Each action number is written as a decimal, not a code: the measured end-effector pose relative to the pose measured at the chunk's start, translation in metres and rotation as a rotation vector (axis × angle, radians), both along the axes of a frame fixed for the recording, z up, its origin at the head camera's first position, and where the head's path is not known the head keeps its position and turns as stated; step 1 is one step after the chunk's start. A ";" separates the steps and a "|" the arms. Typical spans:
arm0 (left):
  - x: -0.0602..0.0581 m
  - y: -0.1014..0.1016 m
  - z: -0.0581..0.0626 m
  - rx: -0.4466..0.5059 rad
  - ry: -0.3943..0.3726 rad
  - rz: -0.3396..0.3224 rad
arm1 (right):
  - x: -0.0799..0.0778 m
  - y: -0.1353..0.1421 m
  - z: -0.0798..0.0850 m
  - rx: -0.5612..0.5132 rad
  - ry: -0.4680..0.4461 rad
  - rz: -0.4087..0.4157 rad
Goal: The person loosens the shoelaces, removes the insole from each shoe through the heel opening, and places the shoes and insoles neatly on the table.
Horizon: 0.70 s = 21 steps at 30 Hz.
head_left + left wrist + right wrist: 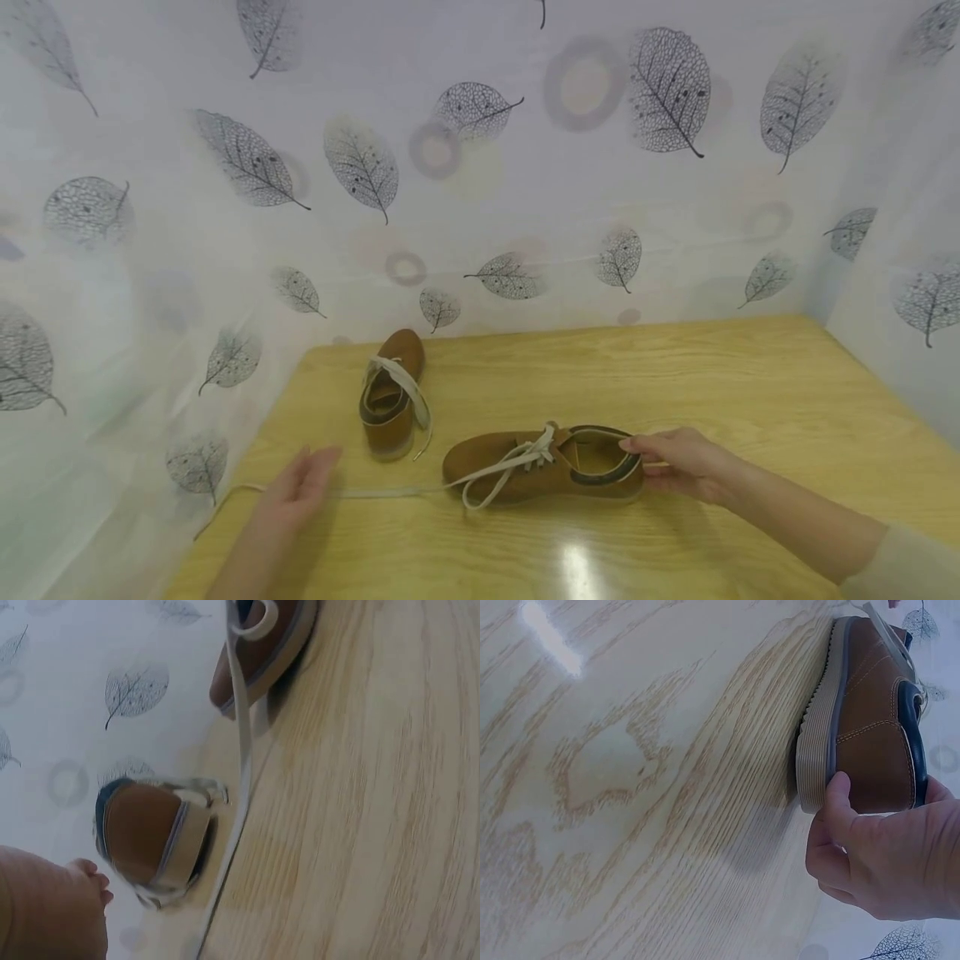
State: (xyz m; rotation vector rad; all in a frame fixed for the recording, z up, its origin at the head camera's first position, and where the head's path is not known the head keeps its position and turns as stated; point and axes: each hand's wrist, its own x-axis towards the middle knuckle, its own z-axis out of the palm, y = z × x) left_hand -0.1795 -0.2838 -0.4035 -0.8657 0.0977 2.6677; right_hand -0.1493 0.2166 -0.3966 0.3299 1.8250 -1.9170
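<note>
A brown lace-up shoe [510,467] sits sole-down on the wooden table, its toe pointing left. At its heel my right hand [690,467] grips the back, with a finger at the collar; the right wrist view shows the same hand [892,855] around the heel of the shoe [874,727]. A long pale shoelace [390,492] trails left from this shoe across the table. Over that lace is my left hand [296,492], fingers loosely extended; whether it touches the lace cannot be told. In the left wrist view the lace [241,765] runs apart from the hand [56,904].
A second brown shoe [393,392] stands further back on the left, its toe away from me and its lace draped over it. Leaf-printed white sheeting [480,200] rises behind and beside the wooden table [712,383].
</note>
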 end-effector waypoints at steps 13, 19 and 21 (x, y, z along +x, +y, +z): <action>0.004 0.054 0.020 -0.157 0.261 -0.306 | -0.004 0.002 -0.002 -0.043 -0.041 -0.013; -0.003 0.076 0.020 -0.245 0.344 -0.461 | -0.003 0.003 -0.001 -0.044 -0.037 -0.001; -0.006 0.084 0.021 -0.291 0.367 -0.505 | -0.003 0.003 -0.001 -0.044 -0.033 0.010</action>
